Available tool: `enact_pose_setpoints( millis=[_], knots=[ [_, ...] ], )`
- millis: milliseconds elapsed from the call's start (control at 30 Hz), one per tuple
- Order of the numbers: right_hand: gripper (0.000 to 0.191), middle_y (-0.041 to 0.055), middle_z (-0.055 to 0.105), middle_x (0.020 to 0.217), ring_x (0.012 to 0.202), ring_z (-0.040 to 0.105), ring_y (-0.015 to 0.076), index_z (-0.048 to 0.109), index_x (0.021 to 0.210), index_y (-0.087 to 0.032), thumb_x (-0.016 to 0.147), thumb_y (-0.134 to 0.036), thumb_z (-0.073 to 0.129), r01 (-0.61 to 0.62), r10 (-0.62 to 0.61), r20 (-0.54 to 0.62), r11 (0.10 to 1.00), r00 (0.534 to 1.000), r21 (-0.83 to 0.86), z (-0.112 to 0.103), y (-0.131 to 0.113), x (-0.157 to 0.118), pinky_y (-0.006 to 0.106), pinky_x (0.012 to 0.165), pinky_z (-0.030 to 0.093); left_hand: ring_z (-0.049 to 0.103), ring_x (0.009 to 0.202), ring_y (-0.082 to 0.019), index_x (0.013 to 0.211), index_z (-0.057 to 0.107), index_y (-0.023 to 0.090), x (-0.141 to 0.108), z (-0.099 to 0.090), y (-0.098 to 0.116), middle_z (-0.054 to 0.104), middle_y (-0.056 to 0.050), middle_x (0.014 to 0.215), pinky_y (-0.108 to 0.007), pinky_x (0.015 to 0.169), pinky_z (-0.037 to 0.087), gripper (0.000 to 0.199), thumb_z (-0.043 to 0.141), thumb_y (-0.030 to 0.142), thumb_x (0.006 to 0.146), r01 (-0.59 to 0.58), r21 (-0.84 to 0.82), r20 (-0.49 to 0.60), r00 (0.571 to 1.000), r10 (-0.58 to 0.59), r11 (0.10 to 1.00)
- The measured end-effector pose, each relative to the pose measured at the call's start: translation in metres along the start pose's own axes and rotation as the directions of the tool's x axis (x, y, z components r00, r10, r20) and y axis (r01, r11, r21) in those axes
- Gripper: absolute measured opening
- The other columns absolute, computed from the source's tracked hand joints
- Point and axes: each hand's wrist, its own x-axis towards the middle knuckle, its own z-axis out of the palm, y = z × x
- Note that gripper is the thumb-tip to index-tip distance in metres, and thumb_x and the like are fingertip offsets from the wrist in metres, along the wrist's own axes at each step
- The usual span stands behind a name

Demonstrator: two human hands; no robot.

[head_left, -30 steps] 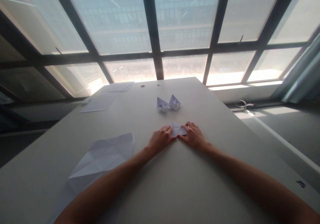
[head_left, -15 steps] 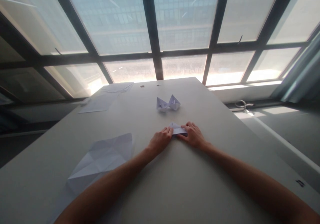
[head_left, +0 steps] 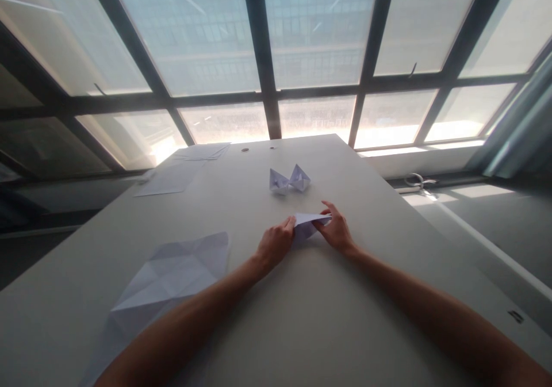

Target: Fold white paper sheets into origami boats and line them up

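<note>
A small folded white paper [head_left: 305,229] is between my two hands, near the middle of the white table [head_left: 345,295]. My left hand [head_left: 276,241] pinches its left end. At its right end, my right hand [head_left: 335,229] grips the paper between thumb and fingers, with one finger raised. The paper is partly spread, and its lower flap hangs below the top edge. Just beyond my hands stands a folded paper piece with two pointed ends [head_left: 290,181].
A large creased sheet [head_left: 172,272] lies at the left, partly under my left forearm. More flat sheets [head_left: 166,179] rest at the far left of the table. Windows rise behind the table's far edge. A white cable loop [head_left: 416,181] is beyond the right edge.
The folded paper has gone from lying flat to being lifted and spread. My right hand has shifted its grip, with a finger now raised; my left hand has moved slightly left.
</note>
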Motion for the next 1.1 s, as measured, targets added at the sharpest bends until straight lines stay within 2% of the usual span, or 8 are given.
enact_pose_setpoints(
  millis=[100, 267, 367, 467, 633, 833, 1000, 1100],
  knots=[
    [0.062, 0.0057, 0.07, 0.093, 0.078, 0.066, 0.0213, 0.047, 0.135, -0.017, 0.079, -0.034, 0.065, -0.031, 0.031, -0.002, 0.996, 1.0, 0.084, 0.003, 0.005, 0.003, 0.032, 0.074, 0.052, 0.069, 0.099, -0.025, 0.133, 0.053, 0.019, 0.001, 0.008, -0.003, 0.067, -0.013, 0.12, -0.03, 0.082, 0.052, 0.038, 0.041, 0.02, 0.098, -0.02, -0.142, -0.098, 0.995, 0.007, 0.99],
    [0.026, 0.0062, 0.073, 0.097, 0.085, 0.066, 0.022, 0.068, 0.104, -0.018, 0.088, -0.028, 0.051, 0.061, -0.067, 0.134, 0.997, 0.989, 0.052, 0.006, -0.002, -0.001, 0.032, 0.077, 0.052, 0.07, 0.09, -0.022, 0.139, 0.051, 0.015, 0.006, 0.019, -0.012, 0.073, -0.011, 0.105, -0.03, 0.079, 0.052, 0.047, 0.043, 0.016, 0.092, 0.014, -0.395, -0.174, 0.981, -0.089, 0.919],
    [0.036, 0.0071, 0.068, 0.119, 0.109, 0.061, 0.0234, 0.067, 0.115, -0.019, 0.094, -0.024, 0.037, 0.143, -0.14, 0.149, 0.99, 0.979, -0.007, 0.004, -0.012, -0.005, 0.035, 0.092, 0.048, 0.07, 0.082, -0.018, 0.145, 0.041, 0.012, 0.01, 0.022, -0.014, 0.074, -0.008, 0.099, -0.027, 0.076, 0.053, 0.057, 0.046, 0.014, 0.088, 0.03, -0.564, -0.14, 0.981, -0.131, 0.825],
    [0.045, 0.0055, 0.061, 0.134, 0.123, 0.055, 0.0214, 0.059, 0.13, -0.019, 0.098, -0.024, 0.029, 0.198, -0.19, 0.179, 0.98, 0.965, -0.024, -0.001, -0.019, -0.007, 0.033, 0.101, 0.043, 0.069, 0.094, -0.018, 0.144, 0.042, 0.013, 0.012, 0.023, -0.015, 0.072, -0.007, 0.11, -0.028, 0.084, 0.054, 0.058, 0.049, 0.014, 0.087, 0.012, -0.654, -0.144, 0.98, -0.139, 0.756],
    [0.052, 0.0001, 0.055, 0.141, 0.128, 0.051, 0.021, 0.049, 0.143, -0.023, 0.095, -0.016, 0.031, 0.254, -0.223, 0.27, 0.964, 0.937, -0.085, -0.004, -0.021, -0.008, 0.036, 0.108, 0.039, 0.053, 0.127, -0.021, 0.132, 0.057, 0.014, 0.013, 0.024, -0.022, 0.057, -0.008, 0.138, -0.038, 0.111, 0.039, 0.047, 0.046, 0.012, 0.087, -0.102, -0.54, -0.259, 0.965, -0.05, 0.835],
    [0.059, 0.0058, 0.042, 0.15, 0.139, 0.038, 0.0213, 0.045, 0.145, -0.019, 0.087, -0.009, 0.038, 0.434, -0.34, 0.471, 0.895, 0.814, -0.105, -0.001, -0.01, -0.006, 0.042, 0.116, 0.029, 0.039, 0.139, -0.018, 0.137, 0.054, 0.017, 0.011, 0.024, -0.029, 0.047, -0.005, 0.146, -0.039, 0.119, 0.026, 0.056, 0.039, 0.007, 0.084, -0.166, -0.371, -0.075, 0.986, 0.149, 0.914],
    [0.072, 0.0101, 0.024, 0.158, 0.146, 0.021, 0.0242, 0.026, 0.153, -0.016, 0.09, -0.037, 0.052, 0.541, -0.359, 0.609, 0.829, 0.707, -0.14, -0.01, -0.01, -0.008, 0.045, 0.12, 0.015, 0.036, 0.14, -0.017, 0.142, 0.049, 0.016, 0.01, 0.024, -0.028, 0.045, -0.007, 0.148, -0.036, 0.119, 0.023, 0.054, 0.039, 0.016, 0.088, -0.145, -0.291, 0.018, 0.988, 0.157, 0.946],
    [0.077, 0.0105, 0.021, 0.158, 0.147, 0.018, 0.0248, 0.023, 0.154, -0.015, 0.093, -0.055, 0.046, 0.553, -0.362, 0.635, 0.823, 0.683, -0.126, -0.015, -0.014, -0.008, 0.044, 0.12, 0.013, 0.035, 0.141, -0.017, 0.143, 0.047, 0.019, 0.009, 0.024, -0.027, 0.045, -0.006, 0.148, -0.036, 0.119, 0.023, 0.049, 0.036, 0.03, 0.097, -0.149, -0.274, 0.0, 0.988, 0.154, 0.95]
  ],
)
